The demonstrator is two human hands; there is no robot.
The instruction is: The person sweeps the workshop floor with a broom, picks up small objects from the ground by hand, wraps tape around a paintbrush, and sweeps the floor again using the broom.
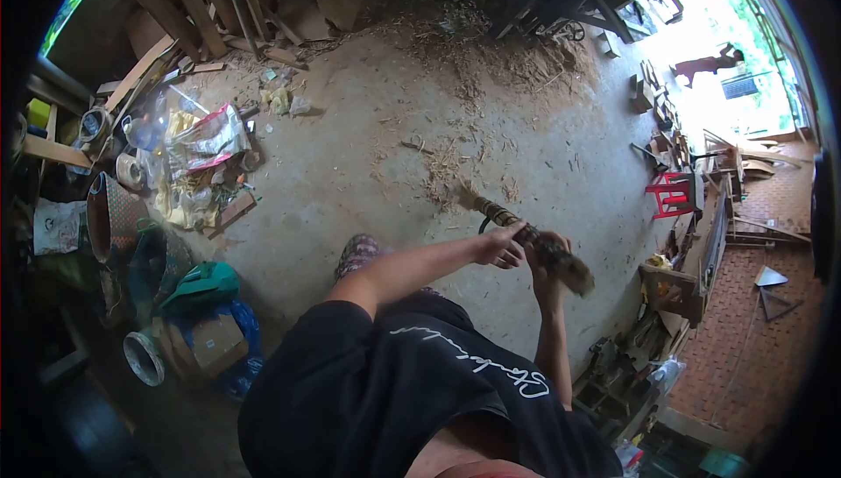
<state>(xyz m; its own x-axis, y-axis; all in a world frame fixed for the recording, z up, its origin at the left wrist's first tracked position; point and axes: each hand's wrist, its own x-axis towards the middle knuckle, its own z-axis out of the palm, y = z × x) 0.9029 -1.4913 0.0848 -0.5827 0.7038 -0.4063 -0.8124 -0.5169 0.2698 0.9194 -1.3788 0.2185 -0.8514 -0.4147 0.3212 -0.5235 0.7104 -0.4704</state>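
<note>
- While the bound bundle [496,212] is held aslant, it is clasped near its thick end by the right hand [549,272], presumably for control of the heavier part.
- Against the bundle's middle, the left hand [501,247] is laid, index finger extended, perhaps for steadying; whether it is closed around cannot be told.
- Just beyond the bundle's frayed tip, wood shavings [445,162] are strewn; contact cannot be judged.
- Well beyond the bundle, sawdust [561,64] is heaped beside dark machinery [534,3], probably as its waste.
</note>
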